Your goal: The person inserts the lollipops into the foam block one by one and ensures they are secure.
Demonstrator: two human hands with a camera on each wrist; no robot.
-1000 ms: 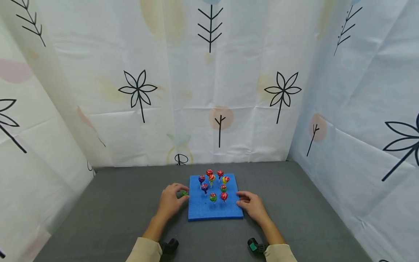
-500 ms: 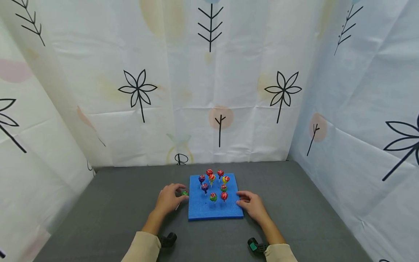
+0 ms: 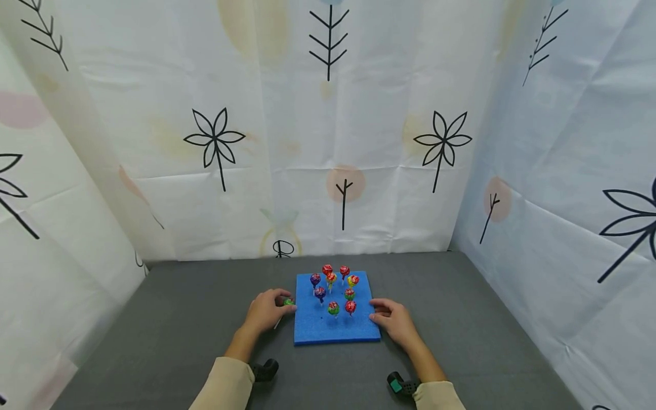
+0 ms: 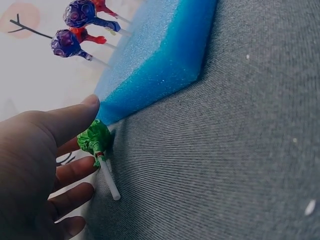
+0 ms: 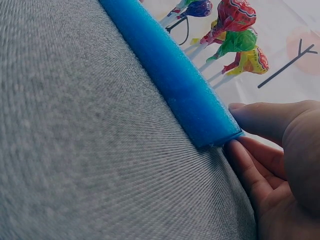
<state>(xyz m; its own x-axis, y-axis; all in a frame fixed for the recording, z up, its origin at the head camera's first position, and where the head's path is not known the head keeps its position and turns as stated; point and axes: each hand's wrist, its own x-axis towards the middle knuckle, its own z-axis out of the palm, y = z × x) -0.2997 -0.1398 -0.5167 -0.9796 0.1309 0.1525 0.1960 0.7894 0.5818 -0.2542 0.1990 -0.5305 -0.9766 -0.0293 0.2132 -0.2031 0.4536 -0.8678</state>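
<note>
Green lollipop (image 4: pixel 95 139) lies at the foam block's (image 3: pixel 338 330) left edge on the grey mat (image 3: pixel 179 319), pinched by the left hand (image 3: pixel 266 310) (thumb over its head, stick pointing back). The right hand (image 3: pixel 393 320) rests against the block's right edge, fingers relaxed, grasping nothing. Nine lollipops (image 3: pixel 334 287) stand in the block.

Your foam pad (image 3: pixel 338 330) lies on the table (image 3: pixel 179 319), midway between its side edges, near the front. Lollipops (image 3: pixel 333 287) stand in the pad's rear half. One loose lollipop (image 3: pixel 288 303) lies off the pad's left edge, under your left hand (image 3: pixel 263 312); your right hand (image 3: pixel 393 320) touches its right edge.
</note>
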